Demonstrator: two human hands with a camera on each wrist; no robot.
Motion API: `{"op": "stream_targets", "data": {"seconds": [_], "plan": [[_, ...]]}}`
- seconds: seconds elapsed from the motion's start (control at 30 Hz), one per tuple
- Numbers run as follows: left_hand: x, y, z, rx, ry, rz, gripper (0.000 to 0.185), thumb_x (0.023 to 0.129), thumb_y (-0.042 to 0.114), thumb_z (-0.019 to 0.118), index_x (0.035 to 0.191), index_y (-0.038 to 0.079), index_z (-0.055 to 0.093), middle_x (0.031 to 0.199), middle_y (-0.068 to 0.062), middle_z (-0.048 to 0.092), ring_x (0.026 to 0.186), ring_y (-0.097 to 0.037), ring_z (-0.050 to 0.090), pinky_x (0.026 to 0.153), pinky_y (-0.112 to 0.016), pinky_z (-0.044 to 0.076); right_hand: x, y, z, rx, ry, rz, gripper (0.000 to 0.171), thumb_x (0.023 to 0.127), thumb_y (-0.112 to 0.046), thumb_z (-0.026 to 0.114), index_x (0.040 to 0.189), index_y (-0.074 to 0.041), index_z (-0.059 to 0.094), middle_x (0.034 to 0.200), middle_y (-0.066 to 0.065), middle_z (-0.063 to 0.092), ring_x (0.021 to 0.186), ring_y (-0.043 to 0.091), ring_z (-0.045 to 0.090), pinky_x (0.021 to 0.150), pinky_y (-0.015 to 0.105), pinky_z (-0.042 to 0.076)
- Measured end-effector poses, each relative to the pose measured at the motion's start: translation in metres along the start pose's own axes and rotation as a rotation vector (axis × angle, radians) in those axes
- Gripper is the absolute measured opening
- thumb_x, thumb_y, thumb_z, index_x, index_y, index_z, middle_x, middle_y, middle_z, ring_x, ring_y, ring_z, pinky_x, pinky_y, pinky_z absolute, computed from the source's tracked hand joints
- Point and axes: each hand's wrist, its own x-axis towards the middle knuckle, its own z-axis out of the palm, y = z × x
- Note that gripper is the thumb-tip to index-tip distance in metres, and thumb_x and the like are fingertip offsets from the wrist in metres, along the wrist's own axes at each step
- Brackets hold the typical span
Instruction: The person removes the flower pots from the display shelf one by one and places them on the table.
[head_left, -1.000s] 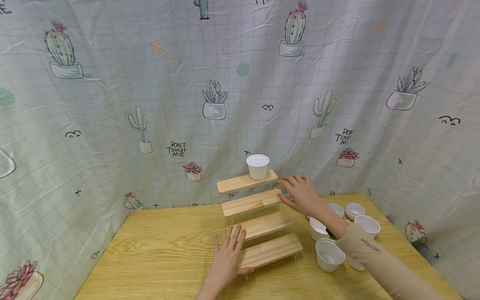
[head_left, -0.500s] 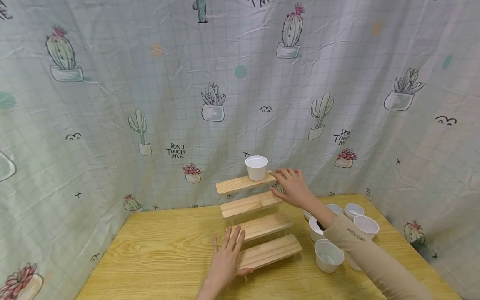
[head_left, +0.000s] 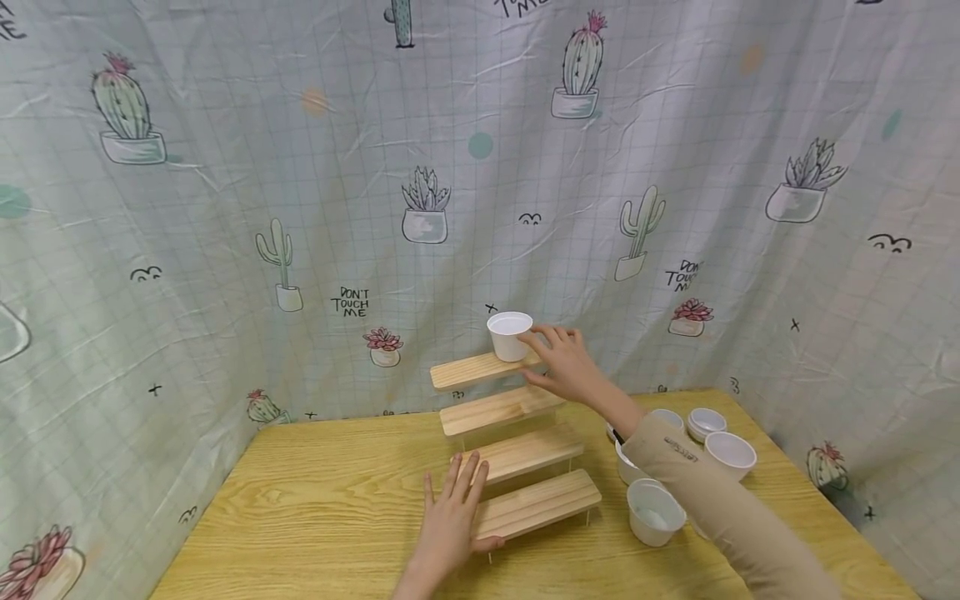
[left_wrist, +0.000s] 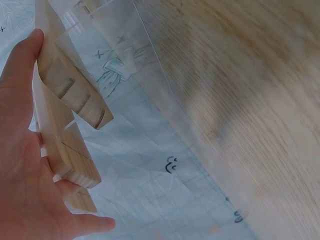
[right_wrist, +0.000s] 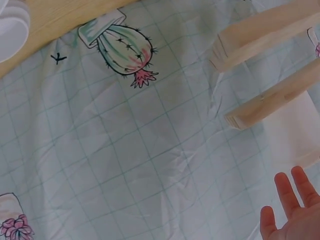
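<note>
A small white plastic cup (head_left: 506, 340) stands upright on the top step (head_left: 461, 372) of a four-level stepped wooden stand. My right hand (head_left: 570, 367) reaches in from the right, fingers parted, with its fingertips right at the cup's side. In the right wrist view the same cup (right_wrist: 292, 130) appears upside down, and the fingers (right_wrist: 286, 192) are extended beside its rim. My left hand (head_left: 450, 521) lies against the left end of the stand, fingers spread. The left wrist view shows its thumb (left_wrist: 22, 55) touching the edge of a step (left_wrist: 70, 92).
Several white cups stand at the right of the wooden table (head_left: 330, 492), among them a front cup (head_left: 655, 512), a wider cup (head_left: 730, 454) and a low stacked one (head_left: 706, 423). My right sleeve (head_left: 720, 500) covers part of them. A cactus-print curtain (head_left: 480, 208) hangs behind.
My right hand has moved left along the top step, from beyond its right end up to the cup. My left hand keeps its place on the stand.
</note>
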Motion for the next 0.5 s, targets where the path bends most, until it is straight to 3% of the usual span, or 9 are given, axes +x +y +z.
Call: {"op": "stream_targets", "data": {"seconds": [0.23, 0.5], "plan": [[0.001, 0.0, -0.001, -0.016, -0.003, 0.002, 0.101, 0.061, 0.065, 0.063, 0.14, 0.013, 0.027, 0.148, -0.007, 0.025, 0.135, -0.03, 0.023, 0.096, -0.067, 0.028, 0.014, -0.001, 0.002, -0.046, 0.101, 0.017, 0.044, 0.074, -0.039, 0.068, 0.107, -0.012, 0.057, 0.1, 0.011, 0.054, 0.091, 0.029, 0.05, 0.073, 0.043, 0.037], [0.001, 0.0, -0.003, -0.02, -0.009, -0.004, 0.101, 0.061, 0.064, 0.063, 0.14, 0.012, 0.028, 0.147, -0.006, 0.025, 0.135, -0.03, 0.024, 0.096, -0.067, 0.027, 0.026, -0.001, 0.004, -0.087, 0.089, 0.012, 0.044, 0.077, -0.043, 0.063, 0.11, -0.015, 0.057, 0.104, 0.011, 0.054, 0.091, 0.029, 0.049, 0.072, 0.042, 0.037]]}}
